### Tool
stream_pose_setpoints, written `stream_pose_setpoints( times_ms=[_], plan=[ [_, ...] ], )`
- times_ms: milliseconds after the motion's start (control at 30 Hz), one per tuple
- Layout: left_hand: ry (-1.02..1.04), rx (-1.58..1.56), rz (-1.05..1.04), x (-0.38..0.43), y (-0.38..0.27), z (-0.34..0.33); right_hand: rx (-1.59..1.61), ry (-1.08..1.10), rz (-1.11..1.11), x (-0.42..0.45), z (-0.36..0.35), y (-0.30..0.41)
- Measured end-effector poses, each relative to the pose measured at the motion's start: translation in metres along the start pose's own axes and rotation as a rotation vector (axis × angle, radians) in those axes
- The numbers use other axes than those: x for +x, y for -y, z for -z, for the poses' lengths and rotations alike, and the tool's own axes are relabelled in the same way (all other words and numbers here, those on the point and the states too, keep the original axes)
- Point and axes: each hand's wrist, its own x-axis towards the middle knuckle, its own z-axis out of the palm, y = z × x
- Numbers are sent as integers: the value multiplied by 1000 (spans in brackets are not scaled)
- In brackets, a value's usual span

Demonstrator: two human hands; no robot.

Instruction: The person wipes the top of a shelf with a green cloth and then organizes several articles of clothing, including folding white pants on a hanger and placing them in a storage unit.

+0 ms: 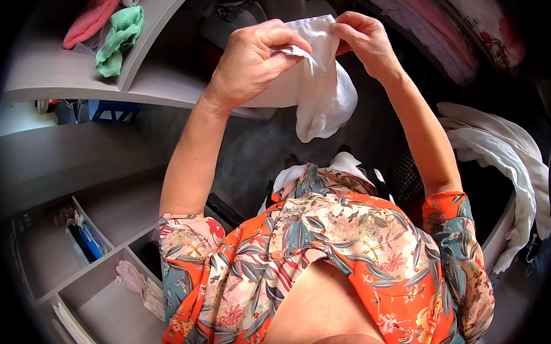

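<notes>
A thin white cloth garment (325,101) hangs in the air in front of me, held up by its top edge. My left hand (261,53) pinches one part of that edge between thumb and fingers. At the upper right corner, my right hand (362,41) grips the same cloth with its fingertips. The lower part dangles loose in a rounded, bunched fold above the dark floor (253,148). The exact kind of garment cannot be told from its folds.
A grey shelf (169,84) to the upper left bears a green cloth (120,41) and a pink folded textile (93,15). Divided compartments (116,298) at lower left hold folded items. White fabric (508,153) drapes over an edge at right. Folded textiles (430,36) lie at upper right.
</notes>
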Motion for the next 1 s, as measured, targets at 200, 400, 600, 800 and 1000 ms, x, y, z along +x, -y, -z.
stream_pose_setpoints(
  times_ms=[200, 400, 600, 800, 1000],
  plan=[
    [51, 98, 26, 19, -1, -9, 100, 13, 62, 1, 1, 11],
    [-102, 192, -99, 41, -2, -9, 344, 178, 36, 0, 7, 14],
    [-81, 82, -2, 48, -18, 5, 300, 211, 51, -5, -8, 31],
    [-9, -261, 56, 29, 4, 11, 229, 87, 48, -1, -3, 40],
    [72, 121, 80, -57, 11, 7, 293, 130, 78, -21, 24, 37]
  ],
)
